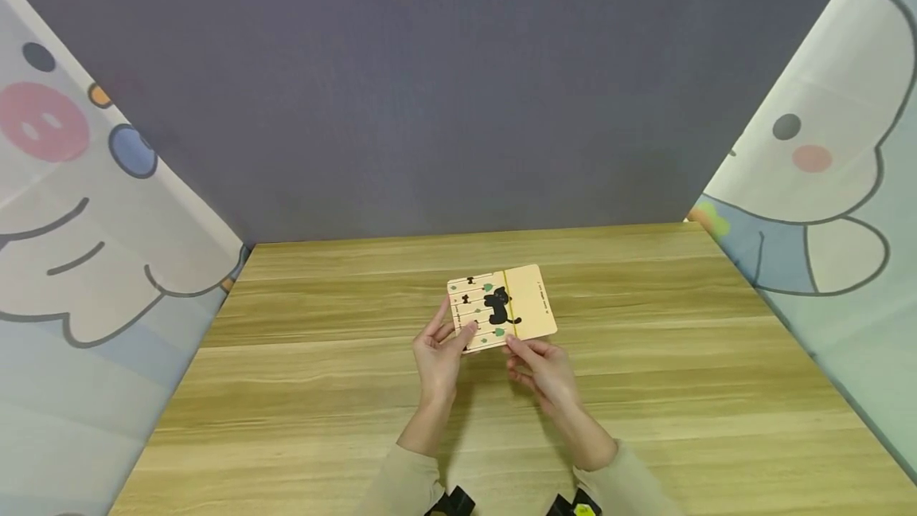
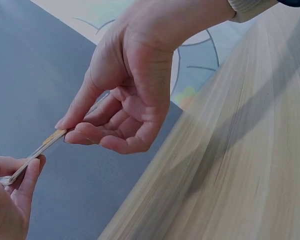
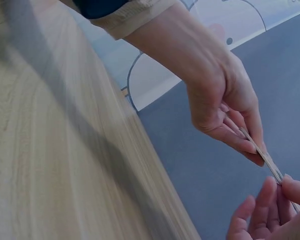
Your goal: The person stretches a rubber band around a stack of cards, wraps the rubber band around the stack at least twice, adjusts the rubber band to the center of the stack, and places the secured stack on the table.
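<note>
Both hands hold a thin cream booklet (image 1: 483, 293) in the air over the middle of the table. Its face shows a black cat, small bows, green leaf shapes and thin lines; the right part is plain cream with a line of small print. Around it runs a narrow yellow band (image 1: 510, 297). My left hand (image 1: 438, 353) pinches the lower left part, thumb on the face and fingers behind. With thumb and index finger, my right hand (image 1: 548, 373) grips the lower edge beside the band. Edge-on in the left wrist view, the booklet looks only slightly thick.
Beneath the hands lies a wood-grain table (image 1: 322, 396). A dark grey panel (image 1: 458, 94) stands along its far edge. Cartoon-printed sheets hang at the left (image 1: 107, 261) and right (image 1: 817, 205) sides.
</note>
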A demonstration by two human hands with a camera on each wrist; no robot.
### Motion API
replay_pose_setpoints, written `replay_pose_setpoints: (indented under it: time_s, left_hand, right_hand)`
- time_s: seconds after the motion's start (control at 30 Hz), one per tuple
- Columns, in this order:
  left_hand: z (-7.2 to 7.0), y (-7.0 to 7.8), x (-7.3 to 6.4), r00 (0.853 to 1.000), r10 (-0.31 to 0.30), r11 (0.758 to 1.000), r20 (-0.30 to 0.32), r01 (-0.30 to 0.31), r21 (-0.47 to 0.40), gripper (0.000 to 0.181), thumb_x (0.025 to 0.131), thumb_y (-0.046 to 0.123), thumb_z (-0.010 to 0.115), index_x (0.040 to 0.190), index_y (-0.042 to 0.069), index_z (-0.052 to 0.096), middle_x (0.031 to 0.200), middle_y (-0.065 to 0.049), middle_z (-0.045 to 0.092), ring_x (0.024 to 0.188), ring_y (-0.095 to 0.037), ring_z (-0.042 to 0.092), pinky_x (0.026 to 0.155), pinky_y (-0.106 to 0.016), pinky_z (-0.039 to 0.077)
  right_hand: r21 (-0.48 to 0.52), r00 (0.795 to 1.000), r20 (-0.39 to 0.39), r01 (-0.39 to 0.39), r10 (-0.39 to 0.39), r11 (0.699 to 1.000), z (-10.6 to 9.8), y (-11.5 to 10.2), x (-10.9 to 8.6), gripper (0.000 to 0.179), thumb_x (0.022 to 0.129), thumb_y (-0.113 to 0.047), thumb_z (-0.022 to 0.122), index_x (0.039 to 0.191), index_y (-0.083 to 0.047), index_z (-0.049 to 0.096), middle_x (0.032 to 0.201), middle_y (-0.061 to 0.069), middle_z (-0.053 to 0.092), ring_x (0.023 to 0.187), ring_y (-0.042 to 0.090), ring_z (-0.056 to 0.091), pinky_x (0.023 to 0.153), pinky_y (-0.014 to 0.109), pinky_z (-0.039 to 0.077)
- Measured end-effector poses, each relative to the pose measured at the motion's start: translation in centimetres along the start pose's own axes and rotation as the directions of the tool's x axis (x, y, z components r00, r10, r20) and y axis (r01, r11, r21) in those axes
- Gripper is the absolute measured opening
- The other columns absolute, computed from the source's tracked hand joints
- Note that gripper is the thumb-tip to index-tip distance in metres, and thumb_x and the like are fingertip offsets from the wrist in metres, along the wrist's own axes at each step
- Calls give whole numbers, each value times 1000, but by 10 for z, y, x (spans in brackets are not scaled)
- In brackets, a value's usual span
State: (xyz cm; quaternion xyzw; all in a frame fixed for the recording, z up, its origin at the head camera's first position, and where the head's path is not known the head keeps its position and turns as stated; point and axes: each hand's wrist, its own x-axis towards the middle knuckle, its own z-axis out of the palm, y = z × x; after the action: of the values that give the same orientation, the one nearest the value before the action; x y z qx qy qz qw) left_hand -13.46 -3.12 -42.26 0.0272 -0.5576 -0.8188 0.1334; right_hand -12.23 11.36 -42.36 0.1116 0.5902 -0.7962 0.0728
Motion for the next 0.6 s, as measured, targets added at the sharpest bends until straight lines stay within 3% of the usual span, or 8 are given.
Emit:
replay_pose_setpoints:
  time_s: [0.13,0.23,0.4,0.6]
  left_hand:
    - [-1,1,0,1000,-23,1000,-2,23,-4,58,73,-8,66,126,6,48,92,-27,62,64,-22,65,54,-32,54]
    - [0,1,-1,999,-33,999,-11,33,4,58,73,-8,66,126,5,48,92,-26,62,65,-23,65,55,-34,54]
    - [3,0,-3,998,-47,998,-34,48,31,58,71,-6,68,125,6,49,89,-23,63,64,-21,65,60,-29,54]
    - [7,-2,-5,999,-30,999,-13,31,23,58,71,-7,68,125,4,49,91,-26,62,67,-23,65,63,-30,54]
  right_hand:
    - [5,996,32,-86,85,996,0,-3,2,13,80,-16,66,79,-3,65,76,6,67,59,12,59,67,33,54]
    - [23,986,105,-133,130,991,-3,-5,3,10,82,-17,64,81,-7,65,79,5,67,61,12,61,74,36,53]
    - [52,952,257,-184,165,981,-11,-6,4,11,86,-20,59,83,-11,65,83,4,67,66,11,62,82,42,48]
    - [53,917,354,-218,186,975,-17,-5,7,17,89,-22,53,82,-13,66,87,4,67,71,12,63,87,45,43]
